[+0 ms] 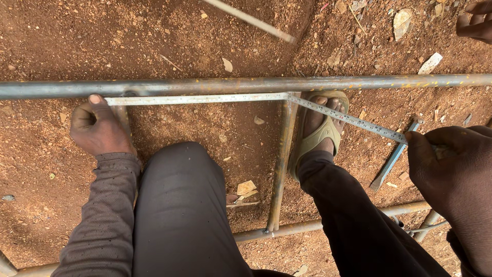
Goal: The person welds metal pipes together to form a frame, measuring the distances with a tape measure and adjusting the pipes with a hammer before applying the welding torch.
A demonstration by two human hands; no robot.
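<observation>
Landmark: long steel pipe (pixel 246 84), lying level across the red dirt ground (pixel 195 36).

Tape measure blade (pixel 205 98) runs just below the pipe and parallel to it, touching or nearly touching its lower edge. Past the vertical cross pipe (pixel 281 164) the blade bends away from the long pipe and slants down toward the right hand.

Left hand (pixel 97 128): below the pipe at the blade's left end, fingers curled into a fist, thumb tip pressing the blade end against the pipe's underside.

Right hand (pixel 451 164): well below the pipe, far right, closed around the tape's other end; the case itself is hidden in the grip.

Sandalled foot (pixel 320 131) rests just under the pipe, beneath the slanting blade. Lower rail (pixel 318 225) lies well below the pipe, joined by the cross pipe.
</observation>
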